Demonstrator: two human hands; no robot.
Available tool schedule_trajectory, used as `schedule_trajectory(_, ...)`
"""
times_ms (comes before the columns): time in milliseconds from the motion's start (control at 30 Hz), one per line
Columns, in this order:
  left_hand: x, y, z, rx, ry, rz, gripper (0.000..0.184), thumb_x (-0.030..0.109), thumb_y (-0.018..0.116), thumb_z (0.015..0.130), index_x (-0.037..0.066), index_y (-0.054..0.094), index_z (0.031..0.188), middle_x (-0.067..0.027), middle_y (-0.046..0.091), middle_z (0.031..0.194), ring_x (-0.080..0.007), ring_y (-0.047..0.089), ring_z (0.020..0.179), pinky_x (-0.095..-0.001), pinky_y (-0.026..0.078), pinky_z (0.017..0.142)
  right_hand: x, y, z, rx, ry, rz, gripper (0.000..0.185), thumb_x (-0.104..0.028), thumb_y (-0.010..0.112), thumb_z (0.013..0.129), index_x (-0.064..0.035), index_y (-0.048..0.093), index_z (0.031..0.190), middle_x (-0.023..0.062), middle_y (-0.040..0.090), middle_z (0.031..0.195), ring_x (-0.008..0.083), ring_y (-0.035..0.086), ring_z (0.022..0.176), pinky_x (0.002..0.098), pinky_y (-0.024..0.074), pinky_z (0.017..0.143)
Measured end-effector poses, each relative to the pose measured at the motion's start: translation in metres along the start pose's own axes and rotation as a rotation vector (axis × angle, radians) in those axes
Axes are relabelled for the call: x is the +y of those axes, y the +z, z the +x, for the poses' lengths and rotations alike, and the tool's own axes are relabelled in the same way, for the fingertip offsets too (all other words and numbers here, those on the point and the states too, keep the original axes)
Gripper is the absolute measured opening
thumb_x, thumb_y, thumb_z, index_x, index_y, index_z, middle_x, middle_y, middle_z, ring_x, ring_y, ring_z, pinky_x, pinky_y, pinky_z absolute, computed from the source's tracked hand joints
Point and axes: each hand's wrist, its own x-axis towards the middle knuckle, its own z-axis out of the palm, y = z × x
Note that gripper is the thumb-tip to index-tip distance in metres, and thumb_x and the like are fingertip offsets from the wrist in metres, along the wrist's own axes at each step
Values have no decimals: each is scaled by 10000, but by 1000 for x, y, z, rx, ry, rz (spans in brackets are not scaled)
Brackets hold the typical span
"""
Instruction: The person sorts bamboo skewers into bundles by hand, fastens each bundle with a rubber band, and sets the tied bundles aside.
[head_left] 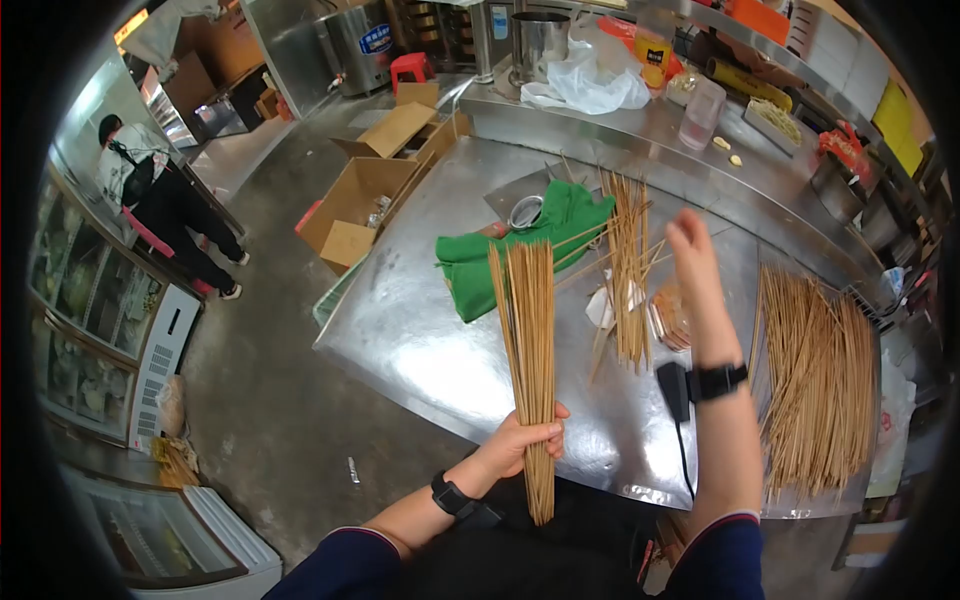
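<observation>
My left hand point(524, 440) is wrapped round the lower part of a thick bundle of wooden skewers point(528, 340), held nearly upright over the table's near edge. My right hand point(692, 250) is raised above the metal table point(400, 310), its fingers curled inward; whether anything is between them is hidden. Just left of it lies a loose pile of skewers point(630, 290), with a few sticking out sideways. A green cloth point(470, 270) is spread behind the bundle, next to a round metal-rimmed item point(525, 212). A clear-wrapped package point(670, 315) sits below my right hand.
A large heap of skewers point(815, 390) covers the table's right end. Behind runs a steel counter with a white plastic bag point(600, 85), a clear cup point(703, 115) and a metal pot point(540, 45). Cardboard boxes point(365, 190) stand left; a person point(165, 195) is by the glass-door fridges.
</observation>
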Motion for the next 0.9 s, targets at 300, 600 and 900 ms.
schedule_trajectory(300,-16,46,8,-144,-182,333,249,142,625,808,9,495,973,-35,529,761,-115,535,666,-245,444,598,-61,-7,-180,-632,330,582,471,-78,640,754,4,426,1164,90,580,835,156,580,737,285,480,647)
schedule_trajectory(600,53,131,4,-27,688,677,210,35,621,786,47,528,974,6,543,822,-103,532,723,-245,454,620,-187,-36,-160,-555,-335,579,460,-84,666,708,8,466,1111,77,580,880,141,577,772,264,468,679)
schedule_trajectory(900,18,66,21,213,703,599,172,28,608,794,54,515,937,7,535,789,-94,523,689,-240,451,599,-130,20,-181,-393,-155,549,378,-96,614,721,-46,466,1065,91,605,833,196,613,753,290,469,673)
